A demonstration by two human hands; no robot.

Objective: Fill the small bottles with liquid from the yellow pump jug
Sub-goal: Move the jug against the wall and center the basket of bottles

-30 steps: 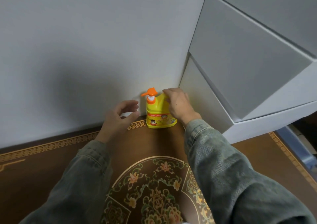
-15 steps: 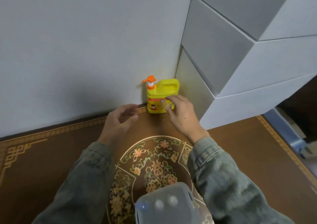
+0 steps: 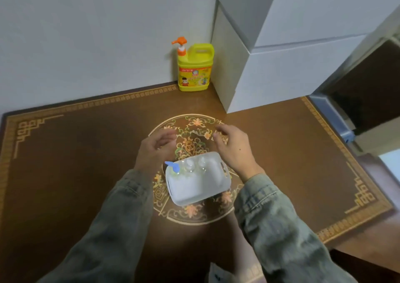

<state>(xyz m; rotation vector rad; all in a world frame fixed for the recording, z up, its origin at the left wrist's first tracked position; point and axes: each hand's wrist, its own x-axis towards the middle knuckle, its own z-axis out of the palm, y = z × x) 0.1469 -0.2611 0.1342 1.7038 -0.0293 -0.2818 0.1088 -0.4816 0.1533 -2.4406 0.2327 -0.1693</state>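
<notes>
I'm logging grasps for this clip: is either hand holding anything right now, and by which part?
Nothing is held. The left hand and right hand hover open above the white basket of small bottles; the yellow pump jug stands untouched.

2 arms in view, both in long sleeves of faded grey-green denim, washed out and mottled with paler patches. Left sleeve (image 3: 121, 224) has a stitched cuff; right sleeve (image 3: 279, 224) shows a seamed cuff band. Bare left hand (image 3: 154, 150) and right hand (image 3: 232, 147), no rings, no watch showing.
</notes>
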